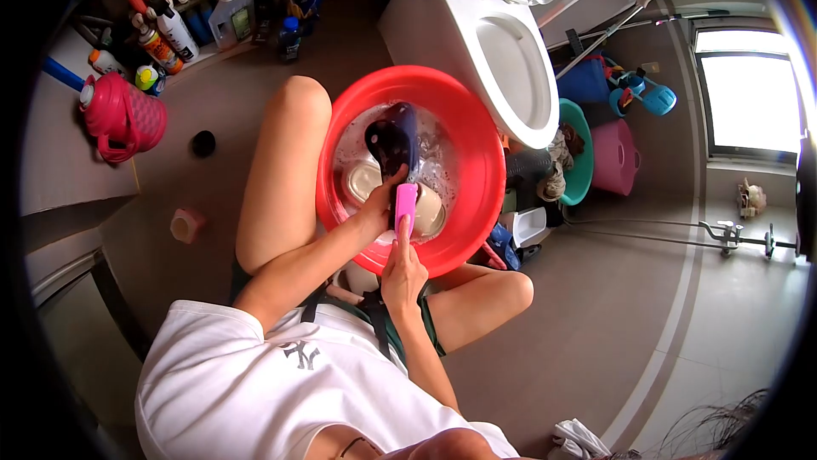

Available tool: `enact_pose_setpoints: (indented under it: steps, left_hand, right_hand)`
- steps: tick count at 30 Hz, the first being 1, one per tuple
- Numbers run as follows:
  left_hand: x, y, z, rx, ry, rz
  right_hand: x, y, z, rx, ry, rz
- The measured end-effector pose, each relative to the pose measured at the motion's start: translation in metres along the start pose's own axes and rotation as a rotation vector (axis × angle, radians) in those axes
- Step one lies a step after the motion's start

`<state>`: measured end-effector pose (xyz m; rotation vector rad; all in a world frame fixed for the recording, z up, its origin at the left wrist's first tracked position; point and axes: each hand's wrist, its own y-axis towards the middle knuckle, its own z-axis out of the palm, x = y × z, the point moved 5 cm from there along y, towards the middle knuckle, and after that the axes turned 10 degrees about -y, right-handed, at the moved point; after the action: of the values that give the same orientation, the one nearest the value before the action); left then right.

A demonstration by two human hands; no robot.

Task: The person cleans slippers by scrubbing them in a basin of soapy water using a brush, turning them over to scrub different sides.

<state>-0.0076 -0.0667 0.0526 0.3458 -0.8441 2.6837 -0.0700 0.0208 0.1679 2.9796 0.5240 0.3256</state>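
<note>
A round red basin [482,162] stands between my bare legs, with sudsy water [436,149] in it. My left hand [380,202] grips the near end of a dark, glossy shoe [396,141] over the water. The handle of a pink brush [407,202] is in my right hand [403,273], whose fingers are wrapped round it. The brush lies against the near part of the shoe; its bristles are hidden. Two pale beige items, one at the left [362,179] and one at the right [429,202], sit in the water beneath my hands.
A white toilet [511,68] stands just beyond the basin. Bottles [174,30] line a shelf at upper left, near a pink jug [128,115]. At the right are a teal basin [579,154], a pink bucket [614,156] and a metal rack [728,237]. A small pink object [186,225] lies at left.
</note>
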Motion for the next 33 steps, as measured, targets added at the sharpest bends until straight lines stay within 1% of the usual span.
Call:
enact_pose_setpoints:
  steps: [1, 4, 5, 8, 9, 12, 13, 16, 17, 20, 21, 24, 25, 28, 30, 32, 33]
  left_hand:
    - [0.000, 0.006, -0.005, 0.085, -0.003, -0.041]
    - [0.000, 0.018, -0.023, -0.059, 0.088, 0.174]
    - [0.000, 0.029, -0.037, -0.068, 0.080, 0.167]
    - [0.002, 0.041, -0.045, -0.145, 0.255, 0.231]
    - [0.001, 0.041, -0.050, -0.229, 0.236, 0.238]
    - [0.008, 0.044, -0.059, -0.320, 0.030, 0.418]
    - [0.011, 0.047, -0.070, -0.337, 0.052, 0.457]
    - [0.004, 0.054, -0.088, -0.391, 0.348, 0.697]
    - [0.005, 0.056, -0.094, -0.427, 0.425, 0.684]
    - [0.002, 0.086, -0.134, -0.570, 0.528, 0.729]
    - [0.000, 0.098, -0.149, -0.580, 0.571, 0.719]
    - [-0.002, 0.053, -0.100, -0.582, 0.643, 0.705]
    - [-0.004, 0.047, -0.094, -0.589, 0.674, 0.694]
    - [-0.006, 0.051, -0.096, -0.504, 0.628, 0.737]
    - [-0.003, 0.055, -0.104, -0.512, 0.629, 0.721]
    - [-0.006, 0.083, -0.134, -0.487, 0.618, 0.708]
    - [-0.004, 0.102, -0.156, -0.530, 0.574, 0.804]
  right_hand:
    - [0.001, 0.002, 0.002, 0.013, -0.048, 0.009]
    - [0.003, 0.015, 0.005, 0.046, -0.139, 0.036]
    - [0.003, 0.020, 0.005, 0.057, -0.160, 0.044]
    - [-0.003, 0.033, 0.011, 0.070, -0.164, 0.102]
    - [-0.008, 0.035, 0.015, 0.098, -0.145, 0.125]
    - [-0.021, 0.042, 0.020, 0.225, -0.092, 0.232]
    - [-0.033, 0.044, 0.025, 0.218, 0.032, 0.270]
    - [-0.066, 0.046, 0.054, 0.269, 0.039, 0.321]
    - [-0.072, 0.047, 0.058, 0.256, 0.070, 0.326]
    - [-0.086, 0.053, 0.078, 0.218, 0.106, 0.290]
    - [-0.090, 0.058, 0.083, 0.234, 0.105, 0.301]
    - [-0.078, 0.075, 0.082, 0.254, -0.011, 0.356]
    - [-0.078, 0.077, 0.084, 0.282, -0.031, 0.375]
    - [-0.078, 0.082, 0.083, 0.284, -0.046, 0.348]
    - [-0.076, 0.070, 0.080, 0.291, -0.001, 0.325]
    - [-0.074, 0.053, 0.076, 0.297, 0.045, 0.291]
    - [-0.059, 0.041, 0.065, 0.264, 0.021, 0.272]
